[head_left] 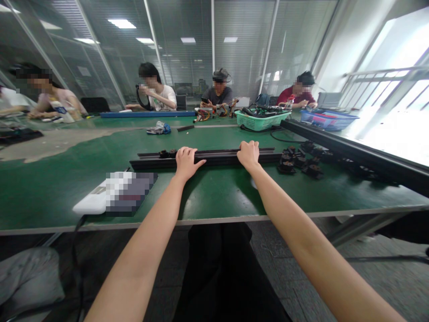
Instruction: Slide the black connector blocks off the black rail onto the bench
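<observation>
Black rails (217, 161) on green table (217, 197), left fingers (186, 150) spread loosely across them, right fingers (250, 144) grasping them

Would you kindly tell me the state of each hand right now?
Left hand: on the black rails, thumb spread; whether it grips cannot be told.
Right hand: curled closed over the same rails.

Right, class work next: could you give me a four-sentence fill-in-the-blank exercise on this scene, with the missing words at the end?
1. The left grip and right grip are both on the long bars, whose colour is ____.
2. The tabletop is coloured ____.
3. In the picture, the blue basket stands to the ____ of the green basket.
4. The white box lies nearer the ____ grip than the other.

Missing words: black; green; right; left.
</observation>
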`<state>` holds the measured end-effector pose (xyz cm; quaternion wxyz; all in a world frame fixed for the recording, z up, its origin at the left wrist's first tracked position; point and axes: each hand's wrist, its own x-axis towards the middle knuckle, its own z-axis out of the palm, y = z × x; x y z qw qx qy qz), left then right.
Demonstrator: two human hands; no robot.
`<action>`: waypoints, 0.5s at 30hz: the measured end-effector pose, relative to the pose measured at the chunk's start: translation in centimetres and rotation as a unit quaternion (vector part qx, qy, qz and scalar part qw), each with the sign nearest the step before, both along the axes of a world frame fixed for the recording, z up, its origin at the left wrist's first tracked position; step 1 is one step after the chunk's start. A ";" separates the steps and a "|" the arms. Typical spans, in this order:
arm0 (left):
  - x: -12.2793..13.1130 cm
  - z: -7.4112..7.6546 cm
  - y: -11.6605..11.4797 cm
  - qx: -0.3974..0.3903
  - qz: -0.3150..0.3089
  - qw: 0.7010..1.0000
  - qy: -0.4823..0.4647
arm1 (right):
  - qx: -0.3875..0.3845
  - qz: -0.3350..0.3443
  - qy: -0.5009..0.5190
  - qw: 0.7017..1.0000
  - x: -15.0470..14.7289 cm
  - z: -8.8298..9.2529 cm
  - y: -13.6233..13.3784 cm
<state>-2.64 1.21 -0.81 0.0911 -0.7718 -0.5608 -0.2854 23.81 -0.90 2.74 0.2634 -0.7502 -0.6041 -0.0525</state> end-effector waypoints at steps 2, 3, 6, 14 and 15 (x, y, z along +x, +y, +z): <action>0.0 0.0 0.0 -0.002 0.002 1.000 0.003 | -0.001 -0.005 0.000 1.000 0.1 0.0 0.0; 0.0 0.0 0.0 -0.003 0.004 1.000 0.004 | -0.002 -0.007 -0.002 1.000 0.2 0.0 0.0; 0.0 0.0 0.0 -0.002 0.006 1.000 0.004 | -0.005 -0.010 -0.007 1.000 0.4 0.0 0.2; 0.0 -0.1 0.1 0.002 0.001 1.000 0.002 | 0.001 -0.013 -0.005 1.000 0.6 -0.2 0.4; 0.0 -0.1 0.1 0.002 0.000 1.000 0.001 | 0.002 -0.014 -0.005 1.000 0.6 -0.3 0.4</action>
